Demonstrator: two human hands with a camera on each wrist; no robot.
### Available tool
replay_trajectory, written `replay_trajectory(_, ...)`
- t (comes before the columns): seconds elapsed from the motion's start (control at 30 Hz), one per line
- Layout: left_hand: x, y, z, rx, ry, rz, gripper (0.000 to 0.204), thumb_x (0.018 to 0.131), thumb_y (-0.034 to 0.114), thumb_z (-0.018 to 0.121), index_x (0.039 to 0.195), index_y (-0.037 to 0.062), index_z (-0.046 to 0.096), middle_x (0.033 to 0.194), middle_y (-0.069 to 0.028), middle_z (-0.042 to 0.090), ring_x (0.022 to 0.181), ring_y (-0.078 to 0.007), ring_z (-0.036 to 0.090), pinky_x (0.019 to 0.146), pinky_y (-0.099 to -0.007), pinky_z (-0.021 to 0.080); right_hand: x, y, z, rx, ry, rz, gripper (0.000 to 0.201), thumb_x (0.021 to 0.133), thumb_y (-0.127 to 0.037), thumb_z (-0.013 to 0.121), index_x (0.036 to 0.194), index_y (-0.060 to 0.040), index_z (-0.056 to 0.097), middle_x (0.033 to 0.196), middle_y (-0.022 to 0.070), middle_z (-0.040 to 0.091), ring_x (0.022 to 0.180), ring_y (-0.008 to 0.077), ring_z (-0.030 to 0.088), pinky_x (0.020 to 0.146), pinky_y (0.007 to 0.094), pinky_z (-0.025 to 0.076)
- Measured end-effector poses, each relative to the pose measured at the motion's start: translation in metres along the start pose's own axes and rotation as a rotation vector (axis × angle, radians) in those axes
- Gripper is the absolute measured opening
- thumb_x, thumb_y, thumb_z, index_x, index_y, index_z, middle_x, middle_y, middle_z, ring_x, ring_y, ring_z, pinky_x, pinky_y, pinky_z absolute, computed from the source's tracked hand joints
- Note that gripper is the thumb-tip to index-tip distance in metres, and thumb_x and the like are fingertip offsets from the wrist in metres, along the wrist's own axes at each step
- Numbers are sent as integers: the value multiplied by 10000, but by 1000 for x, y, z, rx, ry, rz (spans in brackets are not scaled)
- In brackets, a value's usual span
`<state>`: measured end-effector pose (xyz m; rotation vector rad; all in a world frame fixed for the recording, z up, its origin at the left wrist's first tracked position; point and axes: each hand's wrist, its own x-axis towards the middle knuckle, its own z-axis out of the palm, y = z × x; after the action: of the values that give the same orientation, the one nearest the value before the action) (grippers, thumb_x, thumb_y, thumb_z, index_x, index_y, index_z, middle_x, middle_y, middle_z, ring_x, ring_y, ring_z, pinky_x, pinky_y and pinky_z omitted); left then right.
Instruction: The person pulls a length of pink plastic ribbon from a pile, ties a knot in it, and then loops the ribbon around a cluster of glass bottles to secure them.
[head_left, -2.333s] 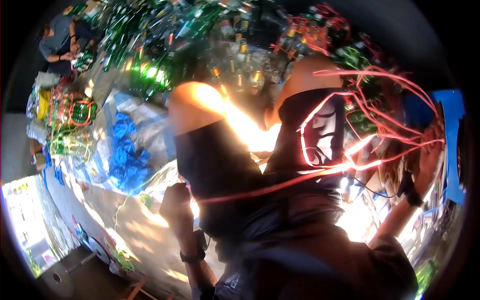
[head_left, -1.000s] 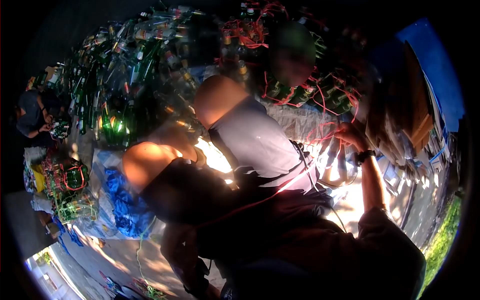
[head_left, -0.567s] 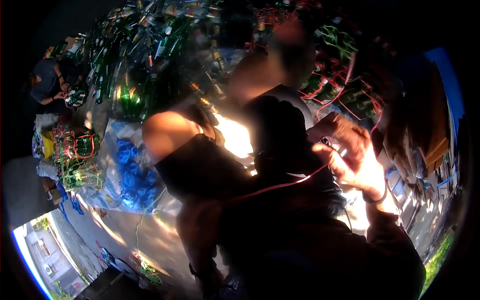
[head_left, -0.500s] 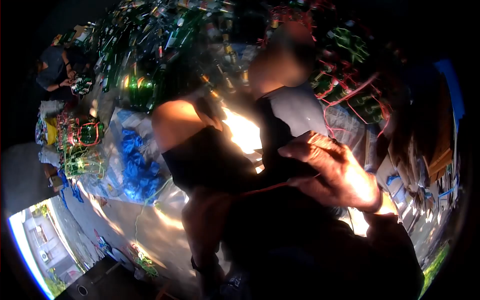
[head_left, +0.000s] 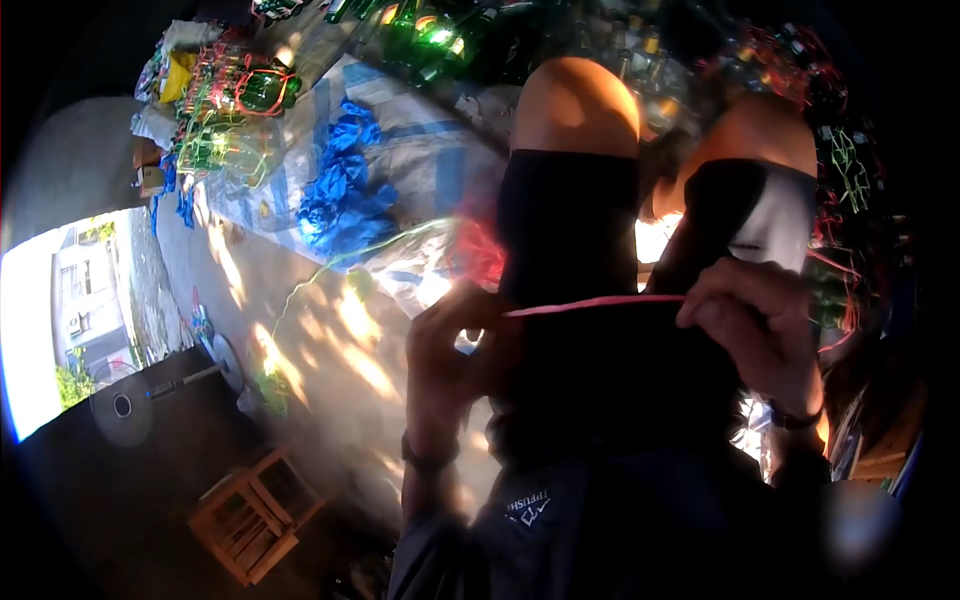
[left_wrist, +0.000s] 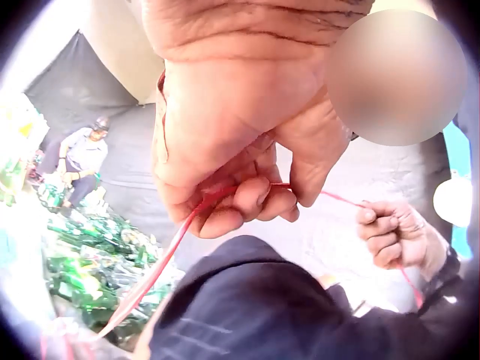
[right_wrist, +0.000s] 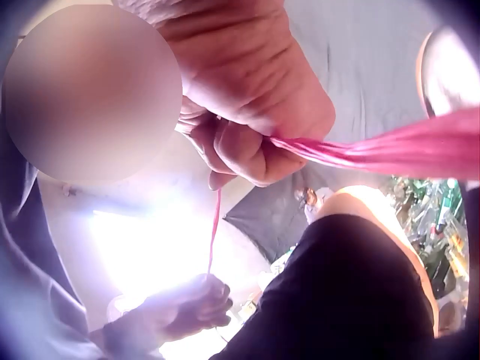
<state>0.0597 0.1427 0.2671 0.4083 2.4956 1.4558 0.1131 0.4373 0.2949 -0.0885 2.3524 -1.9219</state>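
Note:
A pink-red plastic cord runs taut between the two hands, above the dark-clothed lap in the head view. My left hand grips one stretch of it; in the left wrist view the cord passes through the curled fingers of the left hand and trails down to the lower left. My right hand pinches the other end of the span. In the right wrist view a wide bundle of pink cord leaves the curled fingers of the right hand.
Green bottles lie in a heap beyond the knees. Tied bottle bundles, crumpled blue plastic and a striped sheet are at the left. A wooden stool stands lower left. Another person sits by the bottles.
My right hand has come in from the far right with the cord, and the loose loops no longer show above the lap. The head view has swung, bringing the stool into sight.

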Motion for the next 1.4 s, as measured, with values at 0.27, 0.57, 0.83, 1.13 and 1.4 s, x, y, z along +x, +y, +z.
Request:
replay_trajectory(0.27,-8,-77,-28,-162,130,-127,42,880,-32,659,918,-26,675,776,-20,597,753,-87,535,680,-258,432,-27,21,-74,358,409,63,356,988,-347,672,847,-43,550,804,-4,555,507,-5,304,446,193,176)
replay_trajectory(0.57,-1,-88,-26,-142,16,67,82,896,9,674,966,-30,656,976,-68,639,882,-123,586,789,-286,476,-44,36,-95,373,498,41,328,965,-339,686,912,-69,509,893,7,459,811,89,428,695,202,325)
replay_trajectory(0.83,0,-95,-26,-86,-14,-142,108,914,47,679,986,-33,676,914,-61,664,838,-125,603,773,-282,485,-50,50,-119,387,761,89,227,1051,-262,573,994,-45,603,812,-40,458,713,41,408,618,188,291)
replay_trajectory(1.13,4,-86,-33,-129,-21,-219,197,931,150,692,1019,-24,718,837,-49,691,765,-97,614,713,-255,483,-39,52,-122,160,992,265,205,1079,-242,543,947,-95,600,619,-103,266,509,6,208,461,220,132)
replay_trajectory(1.4,7,-61,-35,-302,3,-278,273,923,234,714,1011,-24,724,781,-33,658,699,-92,572,660,-252,449,-64,84,-145,102,891,163,188,1048,-225,592,1006,-44,623,619,-88,329,475,-5,225,423,214,126)
